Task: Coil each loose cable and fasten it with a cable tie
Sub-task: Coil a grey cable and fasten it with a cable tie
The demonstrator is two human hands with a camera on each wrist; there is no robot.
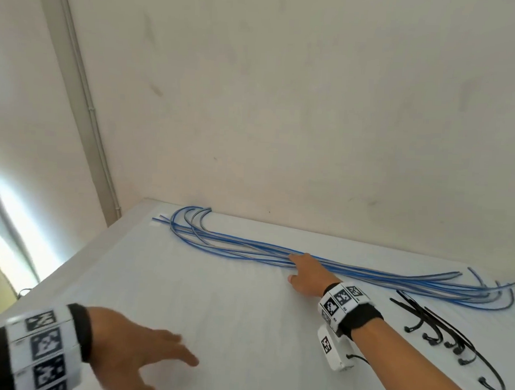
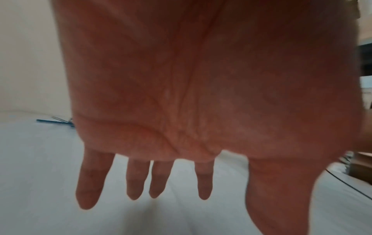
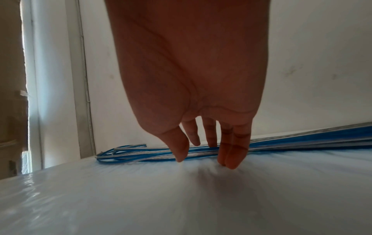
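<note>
Several blue cables [image 1: 277, 254] lie in a long bundle along the far edge of the table [image 1: 214, 312], against the wall [image 1: 285, 92], their ends curling up at both sides. The right hand [image 1: 305, 276] reaches to the bundle's middle, fingers [image 3: 233, 152] straight and tips down at the near strands — touching or just short, I cannot tell — gripping nothing. The left hand [image 1: 132, 349] hovers low over the near table, fingers spread and relaxed, empty.

The cables look light, springy and smooth; they will likely want to uncoil, so one is best pinched near an end and drawn clear of its neighbours before winding. Black ties [image 1: 440, 332] lie in a loose heap just right of the right wrist, near the bundle's right end.

The table is white and glossy, probably slippery — strands may slide. A pale conduit [image 1: 87, 111] runs down the corner; daylight enters at the left.
</note>
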